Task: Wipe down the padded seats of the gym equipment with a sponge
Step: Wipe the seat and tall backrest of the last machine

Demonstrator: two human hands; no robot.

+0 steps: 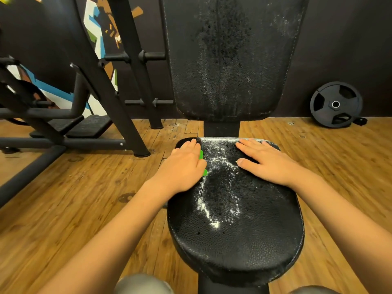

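Left grip is pressing flat, unclenched, on green sponge at far-left corner of seat; right grip is lying flat, empty, far-right. Risk, as I'm reading it: strokes just smearing white residue mid-seat, or sweeping it off the seat edge.

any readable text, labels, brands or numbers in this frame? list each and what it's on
No legible text anywhere.
Weight plate: any raised marking too dark to read.
Wall mural: colour shapes only, no letters.
Seat pad and backrest: no label or brand.
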